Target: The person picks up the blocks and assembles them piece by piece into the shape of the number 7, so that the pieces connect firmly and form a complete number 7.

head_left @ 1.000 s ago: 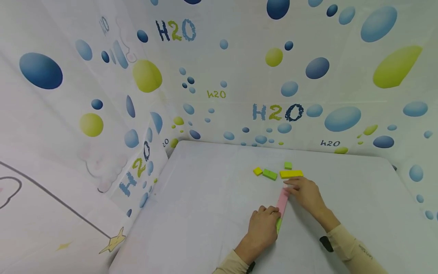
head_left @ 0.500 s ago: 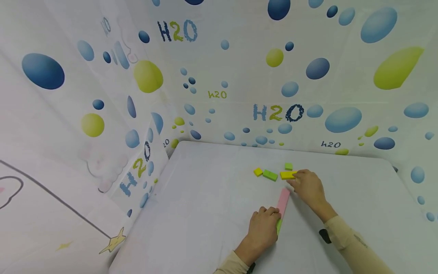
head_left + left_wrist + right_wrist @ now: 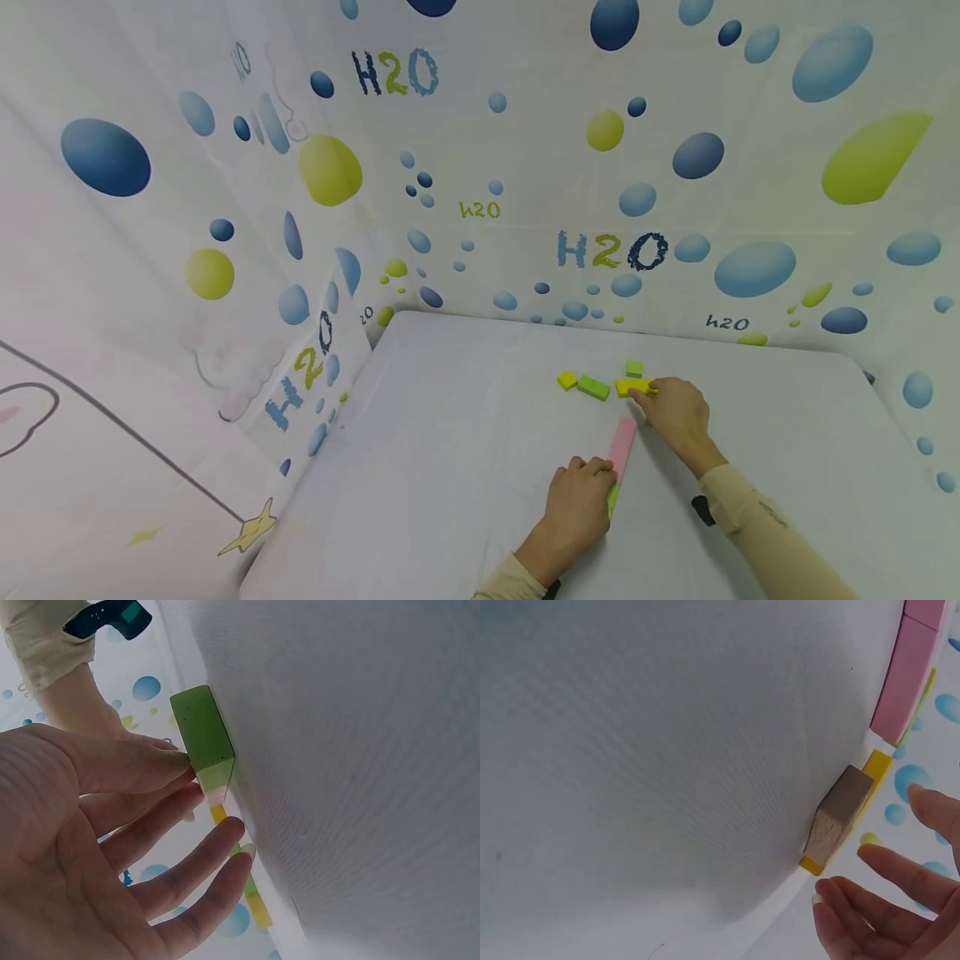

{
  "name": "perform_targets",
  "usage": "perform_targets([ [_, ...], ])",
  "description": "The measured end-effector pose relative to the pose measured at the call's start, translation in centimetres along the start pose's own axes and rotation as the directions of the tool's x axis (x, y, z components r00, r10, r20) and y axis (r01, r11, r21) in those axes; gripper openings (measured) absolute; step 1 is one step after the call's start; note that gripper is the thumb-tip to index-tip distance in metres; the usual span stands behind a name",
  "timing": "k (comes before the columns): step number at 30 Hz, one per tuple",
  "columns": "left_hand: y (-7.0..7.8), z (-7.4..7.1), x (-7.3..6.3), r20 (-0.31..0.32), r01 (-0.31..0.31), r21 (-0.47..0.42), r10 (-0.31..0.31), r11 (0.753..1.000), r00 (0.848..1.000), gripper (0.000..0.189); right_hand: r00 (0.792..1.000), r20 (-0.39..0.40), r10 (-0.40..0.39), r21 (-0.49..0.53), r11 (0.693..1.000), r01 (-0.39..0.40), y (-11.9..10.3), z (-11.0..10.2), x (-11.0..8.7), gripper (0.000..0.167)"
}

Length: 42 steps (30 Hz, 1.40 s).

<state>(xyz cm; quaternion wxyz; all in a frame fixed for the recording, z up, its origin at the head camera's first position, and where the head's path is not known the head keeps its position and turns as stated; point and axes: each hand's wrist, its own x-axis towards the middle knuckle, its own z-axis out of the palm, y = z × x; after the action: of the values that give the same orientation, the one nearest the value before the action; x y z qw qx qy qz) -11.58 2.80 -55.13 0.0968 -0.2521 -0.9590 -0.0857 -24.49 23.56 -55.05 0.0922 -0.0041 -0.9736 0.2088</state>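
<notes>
A narrow row runs along the table, with a pink block [image 3: 622, 442] at its far end and a green block [image 3: 202, 731] at its near end. My left hand [image 3: 577, 500] lies along the row's left side. Its thumb and forefingers touch the green block's edge, while the other fingers extend beyond in the left wrist view. My right hand [image 3: 678, 412] is over a yellow bar [image 3: 628, 388], fingertips overlapping its right part. In the right wrist view those fingers are spread beside the bar. A brown wooden block [image 3: 840, 808] lies against the bar there; the hand hides it in the head view.
On the far part of the white table [image 3: 450, 400] are a small yellow block [image 3: 567, 380], a longer green block [image 3: 593, 387] and a small green cube [image 3: 634, 368]. A white curtain [image 3: 525, 183] with blue and green dots rises behind the table.
My right hand has moved from the pink end of the row up to the yellow bar, then shifted slightly left over it. My left hand has stayed on the row.
</notes>
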Motion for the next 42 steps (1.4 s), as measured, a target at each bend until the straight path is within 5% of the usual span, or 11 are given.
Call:
perform_targets([
  [13, 0.0, 0.1, 0.0, -0.007, 0.002, 0.016, -0.002, 1.0, 1.0, 0.036, 0.982, 0.081, 0.171, -0.111, 0.981, -0.161, -1.6, -0.2, 0.6, 0.058],
  [27, 0.1, 0.2, 0.2, -0.005, 0.003, 0.036, -0.003, 0.999, 1.0, 0.036, 0.984, 0.093, 0.155, -0.163, 0.977, -0.139, -1.0, 0.4, 1.6, 0.058],
  [42, 0.0, 0.1, 0.1, -0.014, -0.003, 0.029, 0.003, 1.0, 1.0, 0.035, 0.98, 0.086, 0.177, -0.004, 0.984, -0.177, -0.1, 0.1, 2.3, 0.061],
])
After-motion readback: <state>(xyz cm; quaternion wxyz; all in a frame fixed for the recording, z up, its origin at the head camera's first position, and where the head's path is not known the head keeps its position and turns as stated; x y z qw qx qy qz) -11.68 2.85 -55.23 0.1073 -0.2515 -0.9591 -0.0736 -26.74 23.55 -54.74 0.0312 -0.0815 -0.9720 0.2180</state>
